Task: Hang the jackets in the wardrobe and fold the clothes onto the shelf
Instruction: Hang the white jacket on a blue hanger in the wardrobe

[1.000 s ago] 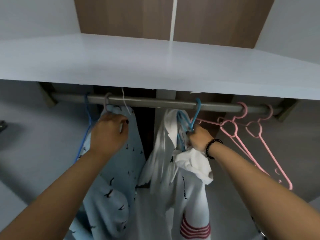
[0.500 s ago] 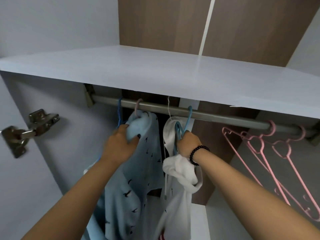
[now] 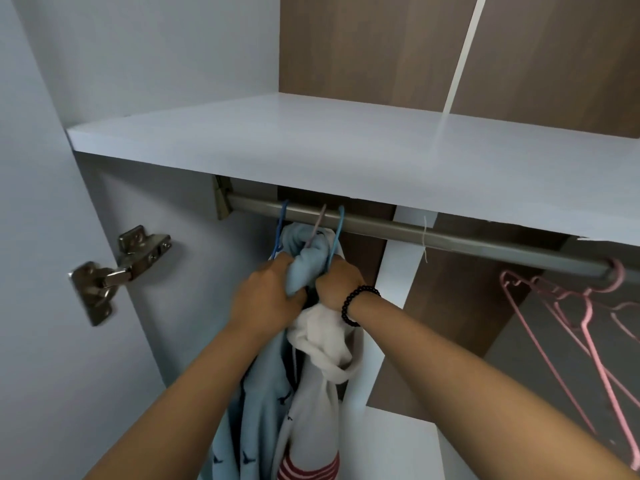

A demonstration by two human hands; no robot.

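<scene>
The left hand [image 3: 266, 299] is gripping the bunched top of the pale blue bird-print jacket [image 3: 263, 403], fingers curled into the cloth. At its 3 o'clock, touching it, the right hand [image 3: 337, 284] is clutching the white red-striped jacket [image 3: 320, 403] at its blue hanger — both garments are hanging from the grey metal rail [image 3: 450, 237], with pink plastic hangers [image 3: 588, 327] well apart at 3 o'clock.

We are looking up into the wardrobe: the shelf [image 3: 346, 150] is lying above the rail [image 3: 450, 239]. Two jackets [image 3: 304, 393] are hanging side by side at the rail's left end, with our left hand [image 3: 266, 299] and right hand [image 3: 337, 284] sitting just under their hooks. Bare hangers [image 3: 571, 313] are hanging well apart at the right. A door hinge [image 3: 117, 271] is sitting left of the jackets.
</scene>
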